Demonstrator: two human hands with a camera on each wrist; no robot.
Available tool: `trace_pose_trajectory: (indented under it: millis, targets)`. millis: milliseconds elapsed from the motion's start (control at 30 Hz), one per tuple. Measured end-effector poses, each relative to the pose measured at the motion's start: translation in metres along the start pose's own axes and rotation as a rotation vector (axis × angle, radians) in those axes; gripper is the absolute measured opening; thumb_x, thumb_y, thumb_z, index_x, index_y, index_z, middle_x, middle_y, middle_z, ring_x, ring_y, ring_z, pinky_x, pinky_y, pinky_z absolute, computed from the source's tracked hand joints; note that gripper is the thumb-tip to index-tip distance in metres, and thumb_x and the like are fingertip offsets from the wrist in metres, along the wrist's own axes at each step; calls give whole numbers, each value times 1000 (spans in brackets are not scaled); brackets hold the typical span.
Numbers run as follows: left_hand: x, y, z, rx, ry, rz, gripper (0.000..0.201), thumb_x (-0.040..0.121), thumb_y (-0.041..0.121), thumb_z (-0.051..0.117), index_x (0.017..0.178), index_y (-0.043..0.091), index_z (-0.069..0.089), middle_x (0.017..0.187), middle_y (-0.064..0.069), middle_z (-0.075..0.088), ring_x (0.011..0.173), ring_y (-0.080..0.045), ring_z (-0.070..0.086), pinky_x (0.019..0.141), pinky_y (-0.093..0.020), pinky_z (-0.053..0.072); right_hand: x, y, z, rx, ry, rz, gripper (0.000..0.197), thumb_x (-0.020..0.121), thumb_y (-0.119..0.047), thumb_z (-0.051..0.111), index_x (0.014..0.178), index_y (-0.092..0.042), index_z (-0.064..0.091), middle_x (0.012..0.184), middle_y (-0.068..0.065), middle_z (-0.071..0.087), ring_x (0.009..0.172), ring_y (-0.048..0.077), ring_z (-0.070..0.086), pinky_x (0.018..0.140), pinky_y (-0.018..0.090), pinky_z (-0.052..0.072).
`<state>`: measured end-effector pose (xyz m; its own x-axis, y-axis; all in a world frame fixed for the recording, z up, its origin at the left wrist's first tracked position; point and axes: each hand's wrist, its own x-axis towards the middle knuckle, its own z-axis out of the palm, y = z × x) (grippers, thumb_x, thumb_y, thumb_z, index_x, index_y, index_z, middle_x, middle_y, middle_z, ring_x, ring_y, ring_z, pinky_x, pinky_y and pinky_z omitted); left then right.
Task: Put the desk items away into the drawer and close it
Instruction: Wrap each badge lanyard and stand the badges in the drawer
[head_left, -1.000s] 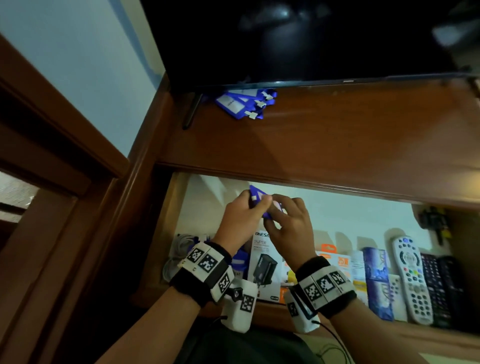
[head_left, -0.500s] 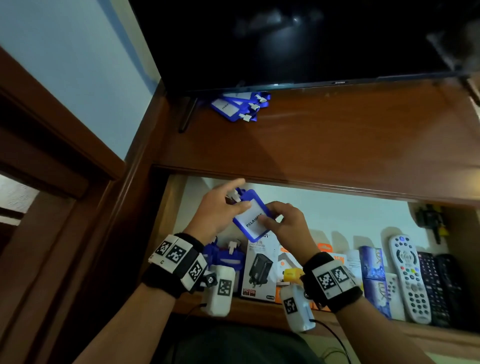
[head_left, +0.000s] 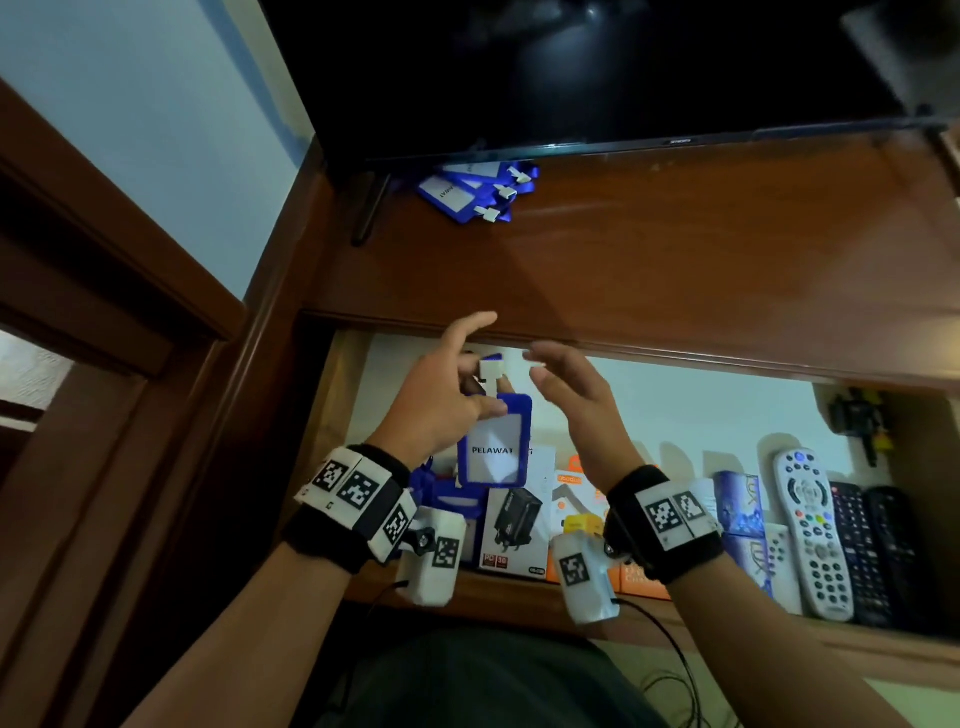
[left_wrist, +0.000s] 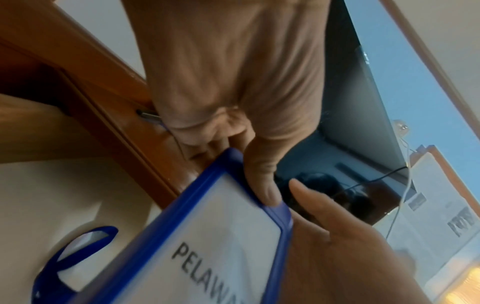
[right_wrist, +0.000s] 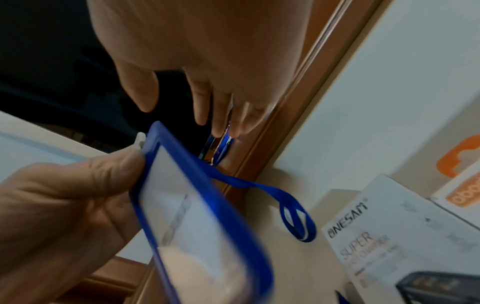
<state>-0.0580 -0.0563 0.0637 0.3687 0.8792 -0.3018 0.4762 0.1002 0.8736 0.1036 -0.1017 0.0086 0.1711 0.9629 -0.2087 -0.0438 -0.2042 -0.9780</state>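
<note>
While left hand (head_left: 441, 400) pinches badge holder (head_left: 496, 447), right hand (head_left: 576, 400) open, apart

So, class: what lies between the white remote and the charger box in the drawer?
Head view: orange boxes and blue soap boxes.

Badge holder (head_left: 494, 441) above open drawer (head_left: 675, 415), remotes (head_left: 810, 530) at right.

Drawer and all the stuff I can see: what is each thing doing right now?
Wooden drawer: open.
Blue badge holder reading PELAWAT: held upright above the drawer.
Left hand: pinches the holder's top.
Right hand: open, beside the holder.
Stack of blue badge holders: on the desk.
Television: dark.
</note>
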Motion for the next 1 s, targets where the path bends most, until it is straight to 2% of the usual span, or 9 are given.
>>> trace_pose_trajectory:
  millis: [133,233,367,467,633,733,800,900,1000]
  targets:
    - [-2,9,3,44,-152,-46,83,68,-5,78,129,33,36,73,3,71,64,-1,64,68,-25,51,2,-12,0,18,-132,55,41,88,-39,49,115,-11,63,103,11,67,99,17,61,87,21,45]
    - [-3,13,4,58,-156,-91,81,64,-5,80,123,31,37,73,-4,71,69,-10,66,72,-33,55,0,-13,2,9,-188,164,58,93,-49,44,84,6,62,73,26,57,67,28,51,74,35,43]
    - [-4,13,2,-19,-109,-155,75,65,-6,78,118,33,42,83,-6,72,80,-18,69,75,-39,57,-11,-14,-1,67,-180,227,54,95,-45,44,57,-9,55,50,11,33,44,20,26,50,29,23]
    - [-4,12,2,-145,-34,-180,64,69,-9,75,115,29,52,86,-4,73,82,-18,70,73,-38,58,-20,-14,-1,176,-151,231,45,94,-41,51,59,-14,44,52,5,21,48,18,18,49,31,20]
    - [1,8,4,-343,163,-167,43,74,-10,69,102,22,67,87,-2,71,82,-14,65,72,-27,55,-34,-9,5,111,-181,169,42,85,-42,59,92,-1,57,72,9,56,62,25,51,53,29,33]
    - [4,2,3,-426,259,-167,35,75,-7,70,100,19,69,95,-6,72,89,-19,66,79,-33,56,-36,-15,5,93,-157,151,25,91,-19,62,95,6,60,61,-4,57,47,6,48,44,15,32]
    - [5,-1,3,-447,288,-173,30,76,-3,71,97,18,69,95,-5,73,90,-20,67,81,-36,56,-32,-16,3,72,-114,139,23,92,-14,61,87,9,61,60,1,58,48,13,49,46,17,32]
    - [6,-6,1,-403,225,-215,19,78,3,72,90,18,69,89,-3,73,89,-22,68,86,-40,56,-28,-17,-2,36,-47,130,32,87,-25,67,79,5,63,70,22,56,62,30,45,52,29,29]
    - [2,-8,-6,-338,75,-232,11,80,6,72,82,16,67,75,2,70,80,-19,68,82,-35,57,-23,-24,-11,-28,-43,141,27,85,-21,68,71,1,63,68,19,60,58,27,53,50,26,36]
